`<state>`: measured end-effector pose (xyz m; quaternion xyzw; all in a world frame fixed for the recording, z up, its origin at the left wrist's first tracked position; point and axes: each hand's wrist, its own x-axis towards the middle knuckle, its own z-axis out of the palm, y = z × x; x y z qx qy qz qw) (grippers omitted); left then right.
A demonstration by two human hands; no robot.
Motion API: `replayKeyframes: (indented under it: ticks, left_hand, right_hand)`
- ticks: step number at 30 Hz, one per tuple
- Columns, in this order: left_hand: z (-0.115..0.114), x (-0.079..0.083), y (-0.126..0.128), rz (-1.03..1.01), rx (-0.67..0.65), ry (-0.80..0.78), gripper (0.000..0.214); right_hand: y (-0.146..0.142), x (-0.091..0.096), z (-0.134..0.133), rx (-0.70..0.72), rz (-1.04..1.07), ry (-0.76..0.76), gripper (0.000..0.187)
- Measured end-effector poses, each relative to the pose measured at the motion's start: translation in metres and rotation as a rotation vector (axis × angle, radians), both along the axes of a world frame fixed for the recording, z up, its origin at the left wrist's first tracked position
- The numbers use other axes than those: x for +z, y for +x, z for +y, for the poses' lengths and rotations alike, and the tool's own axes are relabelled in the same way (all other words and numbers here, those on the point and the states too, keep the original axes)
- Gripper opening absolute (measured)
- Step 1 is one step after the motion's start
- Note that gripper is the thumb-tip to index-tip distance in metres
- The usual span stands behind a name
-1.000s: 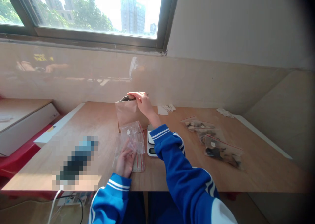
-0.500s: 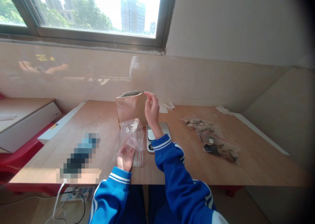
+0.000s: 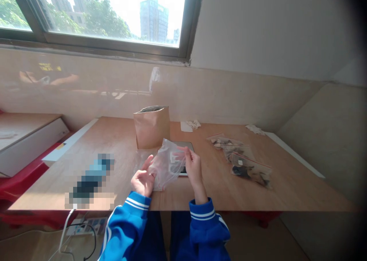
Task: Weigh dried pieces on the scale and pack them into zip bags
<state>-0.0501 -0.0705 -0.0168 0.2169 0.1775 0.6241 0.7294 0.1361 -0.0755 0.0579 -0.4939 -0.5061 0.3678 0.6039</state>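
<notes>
Both my hands hold a clear plastic zip bag point(image 3: 166, 163) just above the wooden table point(image 3: 114, 146). My left hand point(image 3: 143, 180) grips its lower left edge, fingers curled. My right hand point(image 3: 193, 165) pinches its right side near the top. Behind the bag lies a small digital scale point(image 3: 185, 170), mostly hidden by it. An open brown paper pouch point(image 3: 151, 126) stands upright further back, untouched.
Several filled clear bags with red zip strips point(image 3: 243, 161) lie at the right of the table. Scraps of white paper point(image 3: 190, 125) sit near the wall. A blurred-out object point(image 3: 90, 180) lies at the left. A white box point(image 3: 25, 138) stands beyond the left edge.
My right hand left the top of the brown pouch, came back toward me and took hold of the clear bag. The bag now hangs spread between both hands over the scale.
</notes>
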Motion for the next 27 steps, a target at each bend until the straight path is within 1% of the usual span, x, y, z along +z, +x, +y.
replayKeyframes:
  ticks: [3, 5, 7, 9, 10, 11, 13, 14, 16, 19, 21, 23, 25, 27]
  left_hand:
    - [0.002, 0.01, -0.002, -0.049, 0.046, 0.082, 0.042]
    - [0.0, 0.024, 0.002, 0.02, 0.058, 0.086, 0.038]
    - [-0.005, 0.043, 0.011, 0.172, 0.019, 0.073, 0.039]
    - [-0.014, 0.062, 0.023, 0.413, -0.025, 0.11, 0.051]
    - [-0.018, 0.071, 0.029, 0.56, 0.005, 0.145, 0.051]
    - [-0.022, 0.078, 0.034, 0.689, 0.077, 0.183, 0.047]
    - [-0.029, 0.087, 0.042, 0.888, 0.162, 0.245, 0.038]
    - [-0.031, 0.089, 0.044, 0.952, 0.197, 0.258, 0.035]
    - [-0.035, 0.091, 0.046, 1.029, 0.238, 0.25, 0.036]
    - [-0.04, 0.093, 0.044, 1.063, 0.278, 0.197, 0.038]
    - [-0.044, 0.094, 0.043, 1.029, 0.309, 0.154, 0.039]
    - [-0.046, 0.097, 0.041, 0.954, 0.399, 0.097, 0.039]
    - [-0.047, 0.102, 0.039, 0.887, 0.512, 0.053, 0.04]
    - [-0.045, 0.107, 0.038, 0.843, 0.569, 0.035, 0.041]
  right_hand:
    - [0.018, 0.004, -0.014, -0.1, 0.003, -0.003, 0.066]
    - [0.027, 0.005, -0.023, -0.143, -0.001, -0.02, 0.066]
    - [0.031, 0.004, -0.029, -0.142, -0.01, -0.041, 0.066]
    - [0.03, 0.004, -0.034, -0.108, -0.036, -0.037, 0.065]
    - [0.029, 0.004, -0.035, -0.083, -0.056, -0.031, 0.064]
    - [0.028, 0.004, -0.037, -0.054, -0.078, -0.027, 0.063]
    - [0.024, 0.006, -0.039, 0.006, -0.115, -0.034, 0.06]
    - [0.022, 0.006, -0.04, 0.025, -0.127, -0.039, 0.058]
    - [0.02, 0.008, -0.042, 0.03, -0.144, -0.033, 0.057]
    - [0.018, 0.008, -0.043, 0.004, -0.134, -0.022, 0.059]
    - [0.021, 0.008, -0.043, 0.003, -0.097, -0.035, 0.06]
    - [0.025, 0.005, -0.044, 0.028, -0.044, -0.053, 0.064]
    - [0.03, 0.001, -0.046, 0.108, 0.001, -0.072, 0.066]
    - [0.032, -0.003, -0.05, 0.279, 0.02, -0.103, 0.065]
